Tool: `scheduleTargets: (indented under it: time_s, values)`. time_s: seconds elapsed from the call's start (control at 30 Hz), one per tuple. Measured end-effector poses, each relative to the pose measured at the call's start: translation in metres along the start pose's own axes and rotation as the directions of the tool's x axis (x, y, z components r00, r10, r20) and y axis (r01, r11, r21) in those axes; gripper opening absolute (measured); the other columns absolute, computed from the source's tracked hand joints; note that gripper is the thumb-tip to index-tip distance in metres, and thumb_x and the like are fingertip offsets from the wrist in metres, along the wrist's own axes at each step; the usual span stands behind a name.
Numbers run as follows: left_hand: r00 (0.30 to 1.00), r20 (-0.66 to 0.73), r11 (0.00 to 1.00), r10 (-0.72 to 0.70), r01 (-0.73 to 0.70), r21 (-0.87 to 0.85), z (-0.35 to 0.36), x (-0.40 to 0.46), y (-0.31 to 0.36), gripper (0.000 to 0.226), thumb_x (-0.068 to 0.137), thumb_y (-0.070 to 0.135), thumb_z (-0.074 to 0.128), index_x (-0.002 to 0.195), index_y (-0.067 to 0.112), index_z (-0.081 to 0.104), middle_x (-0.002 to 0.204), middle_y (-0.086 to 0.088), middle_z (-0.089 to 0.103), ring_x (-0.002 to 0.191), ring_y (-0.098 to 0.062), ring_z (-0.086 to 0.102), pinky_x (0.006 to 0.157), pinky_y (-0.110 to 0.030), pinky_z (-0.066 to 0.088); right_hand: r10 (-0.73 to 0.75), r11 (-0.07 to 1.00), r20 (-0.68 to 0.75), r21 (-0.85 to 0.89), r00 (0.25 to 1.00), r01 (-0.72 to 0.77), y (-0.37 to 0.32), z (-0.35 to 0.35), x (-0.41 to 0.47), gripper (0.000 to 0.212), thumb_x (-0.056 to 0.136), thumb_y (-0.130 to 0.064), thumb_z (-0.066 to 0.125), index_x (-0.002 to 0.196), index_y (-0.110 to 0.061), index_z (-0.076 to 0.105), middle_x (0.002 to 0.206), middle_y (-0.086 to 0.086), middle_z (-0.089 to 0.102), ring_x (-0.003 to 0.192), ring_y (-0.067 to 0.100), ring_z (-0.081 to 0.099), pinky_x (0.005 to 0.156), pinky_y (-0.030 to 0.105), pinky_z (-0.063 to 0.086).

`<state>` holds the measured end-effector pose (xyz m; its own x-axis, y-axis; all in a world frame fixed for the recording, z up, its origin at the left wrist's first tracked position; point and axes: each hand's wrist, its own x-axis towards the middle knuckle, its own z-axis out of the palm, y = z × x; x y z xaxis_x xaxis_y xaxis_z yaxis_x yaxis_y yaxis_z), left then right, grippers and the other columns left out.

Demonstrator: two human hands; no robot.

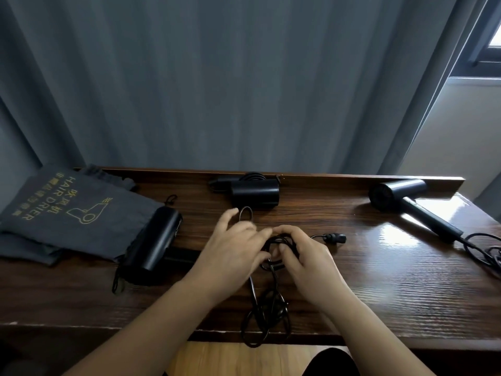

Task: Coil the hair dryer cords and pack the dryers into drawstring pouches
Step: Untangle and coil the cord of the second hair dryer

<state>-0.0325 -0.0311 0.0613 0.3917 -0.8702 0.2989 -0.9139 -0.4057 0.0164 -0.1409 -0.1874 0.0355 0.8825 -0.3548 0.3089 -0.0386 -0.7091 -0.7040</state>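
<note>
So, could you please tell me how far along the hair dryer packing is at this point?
Nothing looks pouched yet: the pouches lie flat at the left. The far dryer seems to have its cord gathered behind it. Both hands, left and right, are winding a cord. The right dryer remains uncoiled.

Person, head-camera view: two bare forearms, no sleeves visible to the frame edge. Left hand (233,253) and right hand (306,256): no rings, watch, bracelets or gloves. Fingernails short, unpainted so far as visible.
</note>
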Motion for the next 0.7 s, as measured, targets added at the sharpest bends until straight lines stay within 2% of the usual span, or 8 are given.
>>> scheduleTargets:
  time_s: [0.17, 0.23, 0.37, 0.47, 0.5, 0.57, 0.63, 0.7]
  values:
    - [0.976, -0.197, 0.929, -0.090, 0.011, -0.370, 0.003, -0.003, -0.003, 0.019, 0.097, 0.028, 0.062, 0.112, 0.024, 0.074, 0.093, 0.013, 0.072, 0.089, -0.005, 0.064, 0.085, -0.036, 0.055, 0.047, 0.991, 0.003, -0.123, 0.999, -0.046, 0.006, -0.003, -0.003, 0.032, 0.094, -0.031, 0.059, 0.125, -0.040, 0.054, 0.094, -0.018, 0.058, 0.084, -0.004, 0.057, 0.068, 0.010, 0.039]
    - [0.931, -0.206, 0.794, -0.300, 0.124, -0.596, 0.001, -0.005, -0.004, 0.014, 0.097, 0.025, 0.064, 0.105, 0.029, 0.075, 0.089, 0.015, 0.074, 0.084, -0.006, 0.068, 0.077, -0.034, 0.057, 0.072, 0.988, 0.009, -0.138, 0.997, -0.070, 0.012, -0.007, -0.004, 0.029, 0.095, -0.030, 0.057, 0.121, -0.041, 0.053, 0.101, -0.021, 0.055, 0.097, -0.009, 0.051, 0.079, 0.011, 0.038]
    - [0.709, -0.125, 0.465, -0.694, 0.308, -0.830, -0.003, 0.003, -0.017, 0.018, 0.099, 0.027, 0.059, 0.089, 0.034, 0.073, 0.082, 0.008, 0.076, 0.081, -0.033, 0.068, 0.065, -0.019, 0.048, 0.086, 0.968, -0.015, -0.235, 0.996, -0.087, 0.021, -0.009, -0.007, 0.021, 0.100, -0.031, 0.051, 0.118, -0.041, 0.051, 0.096, -0.029, 0.051, 0.108, -0.033, 0.025, 0.104, 0.025, 0.018]
    - [0.652, -0.006, 0.370, -0.758, 0.424, -0.827, 0.002, 0.005, -0.031, 0.016, 0.102, 0.021, 0.055, 0.104, 0.028, 0.070, 0.096, 0.012, 0.077, 0.075, -0.014, 0.063, 0.061, -0.009, 0.044, 0.103, 0.986, -0.036, -0.128, 0.994, -0.107, 0.023, -0.006, -0.008, 0.017, 0.101, -0.031, 0.052, 0.116, -0.035, 0.058, 0.084, -0.020, 0.060, 0.092, -0.016, 0.050, 0.093, 0.025, 0.036]
    - [0.673, 0.021, 0.418, -0.740, 0.483, -0.769, 0.003, 0.003, -0.033, 0.023, 0.102, 0.018, 0.054, 0.118, 0.029, 0.065, 0.115, 0.012, 0.073, 0.086, -0.005, 0.063, 0.074, -0.012, 0.048, 0.108, 0.989, -0.037, -0.101, 0.994, -0.111, 0.021, -0.006, -0.008, 0.017, 0.101, -0.030, 0.053, 0.116, -0.034, 0.059, 0.083, -0.018, 0.062, 0.085, -0.010, 0.054, 0.082, 0.019, 0.039]
    - [0.790, -0.098, 0.702, -0.605, 0.470, -0.535, 0.006, -0.003, -0.031, 0.052, 0.100, 0.010, 0.052, 0.147, 0.030, 0.043, 0.150, 0.011, 0.047, 0.134, -0.007, 0.045, 0.113, -0.032, 0.037, 0.110, 0.989, -0.041, -0.100, 0.993, -0.113, 0.016, -0.006, -0.007, 0.018, 0.100, -0.029, 0.054, 0.117, -0.032, 0.060, 0.086, -0.017, 0.063, 0.081, -0.006, 0.057, 0.069, 0.011, 0.038]
    - [0.928, -0.269, 0.952, -0.257, 0.195, -0.236, 0.008, -0.005, -0.022, 0.062, 0.096, 0.013, 0.055, 0.152, 0.028, 0.035, 0.158, 0.009, 0.035, 0.152, -0.012, 0.019, 0.123, -0.045, 0.019, 0.093, 0.988, -0.046, -0.117, 0.995, -0.098, 0.011, -0.007, -0.006, 0.021, 0.098, -0.029, 0.054, 0.117, -0.030, 0.062, 0.092, -0.018, 0.064, 0.087, -0.006, 0.056, 0.070, 0.008, 0.039]
    - [0.970, -0.235, 0.998, 0.060, -0.060, 0.007, 0.011, -0.004, -0.009, 0.054, 0.095, 0.027, 0.058, 0.147, 0.026, 0.044, 0.152, 0.005, 0.046, 0.150, -0.018, 0.026, 0.121, -0.051, 0.021, 0.049, 0.987, -0.049, -0.148, 0.998, -0.056, 0.006, -0.007, -0.004, 0.026, 0.096, -0.029, 0.056, 0.121, -0.029, 0.063, 0.101, -0.019, 0.065, 0.092, -0.005, 0.055, 0.076, 0.004, 0.038]
